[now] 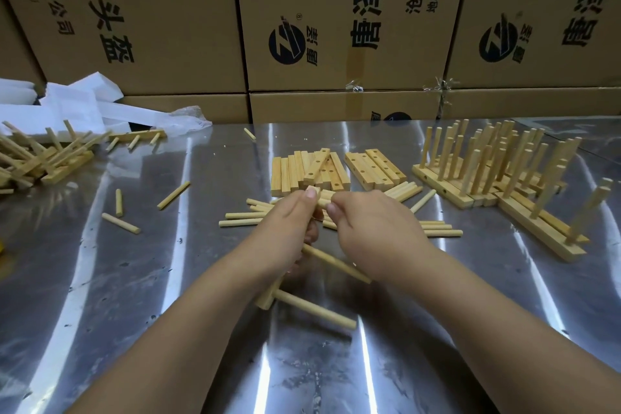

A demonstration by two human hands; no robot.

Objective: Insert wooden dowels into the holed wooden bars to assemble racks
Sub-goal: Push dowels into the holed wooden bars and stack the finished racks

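Observation:
My left hand (289,228) grips a holed wooden bar (268,296) held on end, mostly hidden under the hand. Two dowels stick out of that bar toward the right, one near its lower end (316,309) and one higher up (336,262). My right hand (373,232) is closed around a third dowel (324,202) at the bar's top end, right beside my left thumb. Loose dowels (242,218) lie on the table around both hands. A stack of holed bars (309,171) sits just beyond my hands.
Finished racks (497,171) with upright dowels stand at the right. A jumble of racks (40,158) lies at the far left beside white foam (74,104). Stray dowels (173,195) dot the shiny metal table (168,312). Cardboard boxes (336,27) wall off the back.

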